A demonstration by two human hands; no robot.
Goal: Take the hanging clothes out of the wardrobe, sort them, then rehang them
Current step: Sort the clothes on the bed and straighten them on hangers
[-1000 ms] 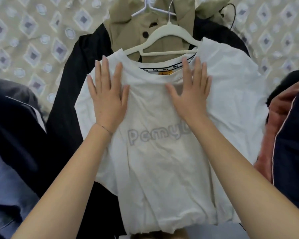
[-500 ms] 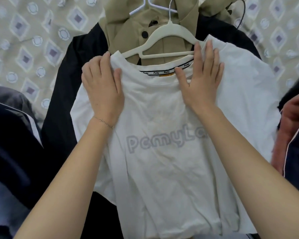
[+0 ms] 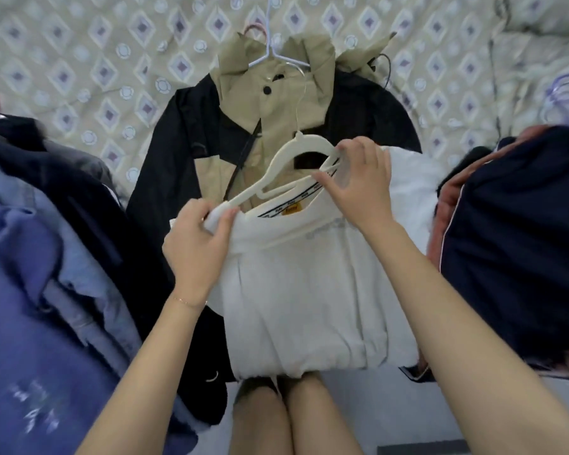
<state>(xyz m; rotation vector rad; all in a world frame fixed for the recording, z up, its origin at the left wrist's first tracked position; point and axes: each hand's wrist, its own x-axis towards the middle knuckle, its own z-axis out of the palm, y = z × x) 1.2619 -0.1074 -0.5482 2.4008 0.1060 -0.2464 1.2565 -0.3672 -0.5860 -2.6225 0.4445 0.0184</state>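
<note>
A white T-shirt (image 3: 309,290) with grey lettering hangs bunched below a white plastic hanger (image 3: 293,156), lifted off the bed. My left hand (image 3: 196,247) grips the shirt's left shoulder together with the hanger's left end. My right hand (image 3: 358,182) pinches the collar and the hanger's right arm. Under them lies a black and beige jacket (image 3: 253,126) on a thin white wire hanger (image 3: 270,50).
A patterned bedsheet (image 3: 79,60) covers the bed. Blue and dark garments (image 3: 46,257) are piled on the left, dark navy and reddish ones (image 3: 513,241) on the right. My bare knees (image 3: 289,418) show at the bottom middle.
My hands went from lying flat on the spread shirt to gripping its shoulders at the hanger. The shirt has been lifted and gathered narrower.
</note>
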